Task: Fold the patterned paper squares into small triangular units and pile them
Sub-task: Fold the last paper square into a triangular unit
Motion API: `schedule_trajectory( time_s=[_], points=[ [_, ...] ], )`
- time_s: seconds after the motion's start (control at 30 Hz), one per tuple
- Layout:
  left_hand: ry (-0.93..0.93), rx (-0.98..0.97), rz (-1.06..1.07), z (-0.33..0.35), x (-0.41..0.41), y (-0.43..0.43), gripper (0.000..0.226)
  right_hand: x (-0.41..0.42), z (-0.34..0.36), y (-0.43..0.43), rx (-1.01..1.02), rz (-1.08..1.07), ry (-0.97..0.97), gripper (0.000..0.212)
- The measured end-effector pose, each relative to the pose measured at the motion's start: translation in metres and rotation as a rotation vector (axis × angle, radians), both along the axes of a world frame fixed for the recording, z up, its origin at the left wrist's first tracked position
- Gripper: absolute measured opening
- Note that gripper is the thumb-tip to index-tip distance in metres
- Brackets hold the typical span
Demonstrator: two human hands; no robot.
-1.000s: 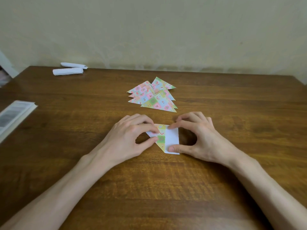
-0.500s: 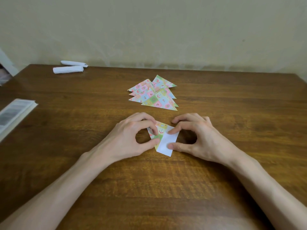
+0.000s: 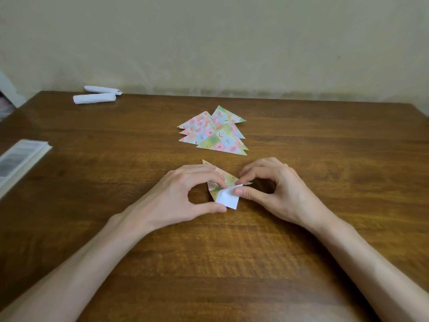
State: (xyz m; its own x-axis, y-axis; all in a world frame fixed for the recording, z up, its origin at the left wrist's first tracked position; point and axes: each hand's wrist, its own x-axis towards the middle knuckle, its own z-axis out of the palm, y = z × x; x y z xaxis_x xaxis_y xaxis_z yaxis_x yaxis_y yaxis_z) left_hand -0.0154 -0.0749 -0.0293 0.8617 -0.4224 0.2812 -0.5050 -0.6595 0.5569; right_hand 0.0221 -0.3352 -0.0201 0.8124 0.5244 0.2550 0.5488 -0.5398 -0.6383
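A partly folded patterned paper (image 3: 223,186) lies on the wooden table (image 3: 325,147) between my hands, its white underside flap turned up toward me and a patterned tip poking out past my left fingers. My left hand (image 3: 183,196) pinches its left side between curled forefinger and thumb. My right hand (image 3: 276,189) pinches the white flap's right edge with thumb and forefinger. Beyond them lies a loose pile of several folded patterned triangles (image 3: 214,132).
Two white rolled paper pieces (image 3: 95,98) lie at the table's far left corner. A flat book or packet (image 3: 18,159) sits at the left edge. A pale wall runs behind the table's far edge.
The paper has been turned counter-clockwise and the white flap folded further over the patterned side. Both hands shifted slightly with it, keeping their pinch.
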Motion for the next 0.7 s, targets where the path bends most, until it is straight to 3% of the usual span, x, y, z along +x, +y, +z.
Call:
schedule_trajectory(
  time_s=[0.17,0.37,0.5,0.7],
  points=[
    [0.017,-0.027,-0.016,-0.0004,0.0001,0.0005,0.030,-0.0013,0.0099,-0.0068,-0.078,0.146,0.070,0.049],
    [0.053,-0.022,-0.018,0.0003,-0.0015,0.0017,0.034,-0.0042,0.0053,-0.0024,-0.076,0.204,-0.011,0.014],
    [0.059,-0.024,-0.019,-0.0020,0.0002,0.0016,0.010,-0.0048,0.0069,-0.0032,-0.142,0.240,0.039,0.013],
    [-0.003,-0.006,-0.010,-0.0020,0.0012,0.0015,0.006,-0.0068,0.0059,0.0006,-0.091,0.198,0.110,0.010]
  ],
)
